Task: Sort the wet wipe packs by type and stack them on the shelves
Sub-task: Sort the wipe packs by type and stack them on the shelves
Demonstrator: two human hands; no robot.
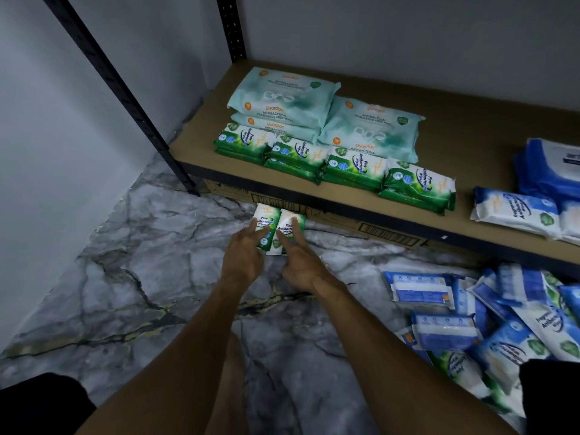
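Your left hand (246, 254) and right hand (303, 262) are side by side, close but not touching. Both reach away from you with fingers stretched almost straight, neither curled round anything. Your left fingertips rest on the left green pine wipe pack (266, 215) and your right fingertips on the right green pine wipe pack (286, 218). The two packs lie touching each other on the marble floor (125, 262), their far ends against the cardboard box (345, 221) under the shelf (489, 127). On the shelf just beyond, a row of green pine packs (354, 166) stands two deep along the near edge. Behind it are pale teal antibacterial packs (282, 95), stacked higher at the left. Further right on the same board sit blue-and-white packs (514, 211). On the floor to your right, a loose pile of mixed packs (470, 324) lies jumbled, mostly blue with some green showing. A black upright post (232, 26) rises at the shelf's far left corner.
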